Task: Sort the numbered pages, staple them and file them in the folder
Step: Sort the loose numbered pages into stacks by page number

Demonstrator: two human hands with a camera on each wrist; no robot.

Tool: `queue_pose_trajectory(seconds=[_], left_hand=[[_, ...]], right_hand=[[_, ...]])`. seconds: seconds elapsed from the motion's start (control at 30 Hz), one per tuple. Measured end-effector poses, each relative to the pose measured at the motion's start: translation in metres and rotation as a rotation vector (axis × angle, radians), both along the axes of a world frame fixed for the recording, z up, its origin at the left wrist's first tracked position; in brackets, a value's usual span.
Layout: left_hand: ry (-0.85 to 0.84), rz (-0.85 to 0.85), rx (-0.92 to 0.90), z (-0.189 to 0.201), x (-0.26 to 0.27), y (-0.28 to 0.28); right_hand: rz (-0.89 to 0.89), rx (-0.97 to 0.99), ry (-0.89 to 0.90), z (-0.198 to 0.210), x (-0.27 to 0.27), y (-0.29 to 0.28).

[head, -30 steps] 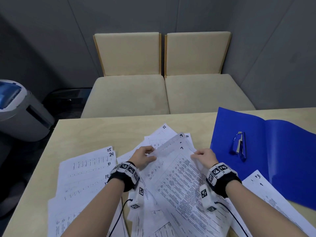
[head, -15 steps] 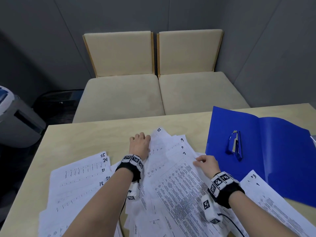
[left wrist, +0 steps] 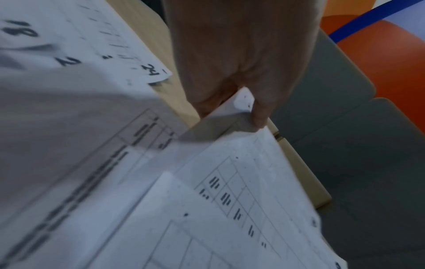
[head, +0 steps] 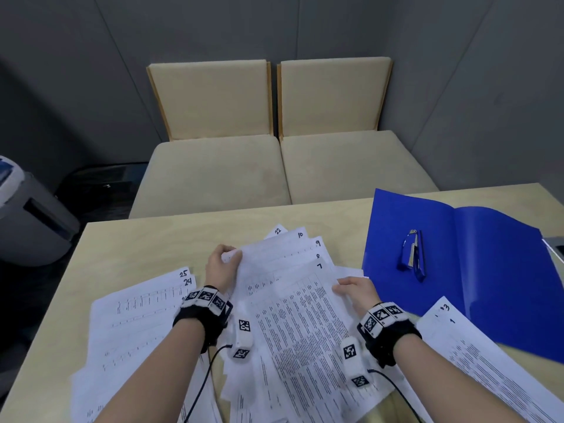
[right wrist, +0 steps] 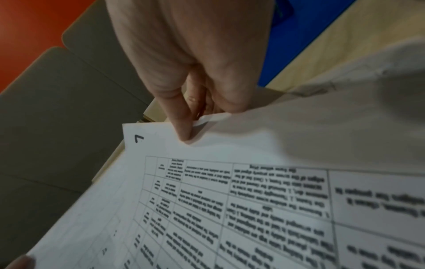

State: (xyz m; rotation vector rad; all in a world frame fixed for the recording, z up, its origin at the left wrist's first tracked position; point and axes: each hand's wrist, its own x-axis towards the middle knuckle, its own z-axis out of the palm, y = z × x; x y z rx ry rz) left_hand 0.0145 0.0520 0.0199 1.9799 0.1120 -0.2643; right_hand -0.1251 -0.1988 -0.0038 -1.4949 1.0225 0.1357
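A fan of printed pages (head: 293,300) numbered 7 to 10 lies mid-table, page 7 (right wrist: 207,200) on top. My left hand (head: 224,261) pinches the fan's far left corner (left wrist: 243,102) between thumb and curled fingers. My right hand (head: 354,290) pinches the right part of page 7's top edge, index finger on top (right wrist: 184,131). Page 22 (head: 277,232) peeks out behind the fan. An open blue folder (head: 488,285) lies to the right with a blue stapler (head: 413,254) on it.
A pile topped by pages 25 and 24 (head: 137,315) lies at the left, another showing 3 and 1 (head: 476,361) at the right front. Two beige chairs (head: 274,172) stand beyond the table (head: 152,239). A grey machine (head: 27,215) sits on the floor, left.
My left hand, flat on the far pages half a second ago, now curls round the fan's far left corner. Page 10 now shows. My right hand stays on page 7's edge.
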Motion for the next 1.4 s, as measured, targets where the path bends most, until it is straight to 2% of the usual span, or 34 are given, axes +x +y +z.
queue_pose_trajectory(seconds=[0.07, 0.17, 0.27, 0.37, 0.43, 0.47, 0.57, 0.67, 0.73, 0.8, 0.87, 0.93, 1.0, 1.1, 1.27, 1.33, 1.4], left_hand=[[0.179, 0.033, -0.046, -0.007, -0.003, 0.004], [0.389, 0.008, -0.008, -0.018, -0.008, 0.012], [0.422, 0.013, 0.016, -0.029, -0.012, 0.014], [0.449, 0.083, -0.170, -0.032, -0.021, 0.011], [0.517, 0.050, -0.260, -0.028, -0.029, 0.010], [0.528, -0.014, -0.206, -0.025, -0.033, 0.010], [0.453, -0.175, 0.062, -0.027, -0.038, 0.011], [0.306, -0.174, 0.139, -0.019, -0.045, 0.004], [0.233, -0.151, 0.128, -0.009, -0.054, -0.003], [0.157, -0.123, 0.093, 0.000, -0.062, -0.011], [0.097, -0.116, 0.077, 0.005, -0.067, -0.018], [0.052, -0.119, 0.093, 0.004, -0.072, -0.026], [0.032, -0.107, 0.069, 0.004, -0.077, -0.033], [0.043, -0.081, -0.005, 0.006, -0.079, -0.041], [0.041, -0.045, -0.165, 0.020, -0.077, -0.052], [0.039, -0.040, -0.201, 0.026, -0.075, -0.057], [0.047, -0.025, -0.245, 0.030, -0.070, -0.064]], right_hand=[[-0.024, 0.020, 0.000, 0.003, 0.001, 0.007], [-0.056, 0.015, 0.009, 0.001, 0.002, 0.012], [-0.087, 0.003, 0.001, -0.002, 0.003, 0.015], [-0.133, -0.043, 0.007, -0.003, 0.000, 0.018], [-0.147, -0.075, 0.009, -0.005, -0.001, 0.019], [-0.139, -0.088, 0.007, -0.004, 0.000, 0.020], [-0.018, -0.174, 0.002, 0.004, -0.001, 0.024], [0.160, -0.438, -0.036, 0.013, -0.016, 0.011], [0.179, -0.689, 0.075, 0.019, -0.039, -0.017], [0.098, -0.830, 0.306, 0.024, -0.071, -0.054], [0.027, -0.849, 0.521, 0.022, -0.103, -0.087], [0.092, -0.837, 0.710, 0.018, -0.129, -0.113], [0.194, -0.788, 0.783, 0.015, -0.145, -0.132], [0.286, -0.715, 0.762, 0.016, -0.151, -0.151], [0.414, -0.701, 0.811, 0.008, -0.158, -0.166], [0.462, -0.673, 0.746, 0.009, -0.159, -0.171], [0.467, -0.617, 0.602, 0.006, -0.160, -0.181]])
